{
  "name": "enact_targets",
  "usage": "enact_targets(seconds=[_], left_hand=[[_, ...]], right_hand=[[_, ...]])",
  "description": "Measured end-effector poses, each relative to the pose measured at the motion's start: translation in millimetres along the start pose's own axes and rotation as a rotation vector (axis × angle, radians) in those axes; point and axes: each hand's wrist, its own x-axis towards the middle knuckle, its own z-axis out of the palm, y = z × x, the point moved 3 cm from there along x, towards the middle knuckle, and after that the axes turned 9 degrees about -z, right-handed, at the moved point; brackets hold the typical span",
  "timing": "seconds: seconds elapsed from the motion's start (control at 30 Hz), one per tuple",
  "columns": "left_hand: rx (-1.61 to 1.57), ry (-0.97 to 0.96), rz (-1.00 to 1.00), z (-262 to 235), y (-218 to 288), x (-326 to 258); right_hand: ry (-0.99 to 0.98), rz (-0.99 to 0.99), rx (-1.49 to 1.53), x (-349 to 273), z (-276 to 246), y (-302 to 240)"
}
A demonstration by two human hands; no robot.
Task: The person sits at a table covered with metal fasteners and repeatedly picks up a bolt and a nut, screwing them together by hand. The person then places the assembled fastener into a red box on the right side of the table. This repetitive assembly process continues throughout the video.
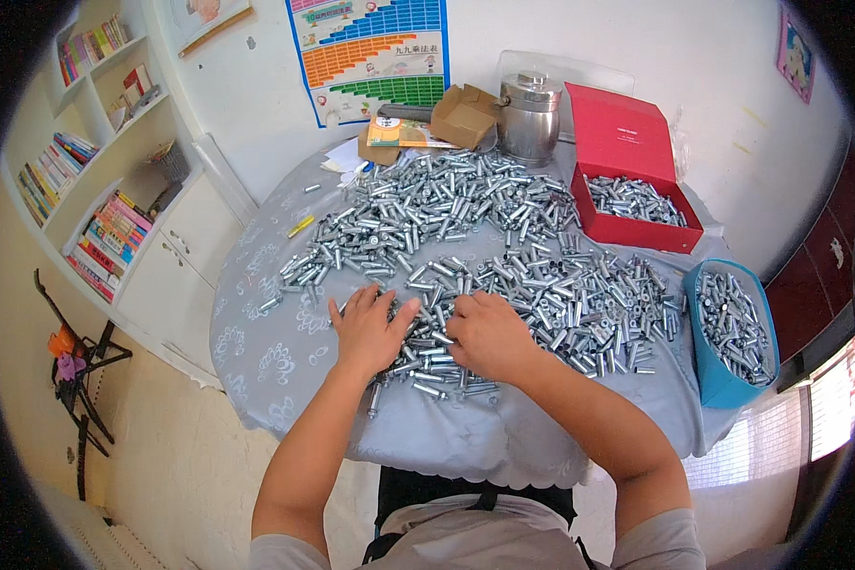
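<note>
Shiny metal expansion bolts [579,304] lie in a large loose heap across the grey patterned tablecloth [285,380]. At the near left part of the heap, my left hand [367,340] rests with its fingers spread over some bolts, its thumb toward the right. Just right of it, my right hand [494,338] is curled over the bolts with its fingers bent inward. Whatever those fingertips grip is hidden by the hand. Between the two hands, several bolts lie in a narrow strip reaching toward the table's near edge.
Bolts also fill an open red box [636,233] and a blue container [739,385] on the right. A metal canister [530,119], a cardboard box [464,116] and booklets stand at the back. A yellow pen-like object [300,226] lies left of the heap. Bookshelves [114,133] line the left wall.
</note>
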Motion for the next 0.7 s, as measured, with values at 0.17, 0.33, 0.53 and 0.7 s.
enact_targets(seconds=[0.17,0.33,0.53,0.7], left_hand=[[0.018,0.183,0.127,-8,3,1],[-0.67,-0.042,0.236,-16,65,13],[-0.878,-0.453,0.216,11,126,5],[-1.096,-0.438,0.176,29,151,3]], right_hand=[[0.158,0.115,0.201,-16,-29,28],[0.294,0.51,0.539,-47,-58,65],[0.534,0.598,0.94,-78,-51,86],[0.531,0.627,0.945,-92,-54,91]])
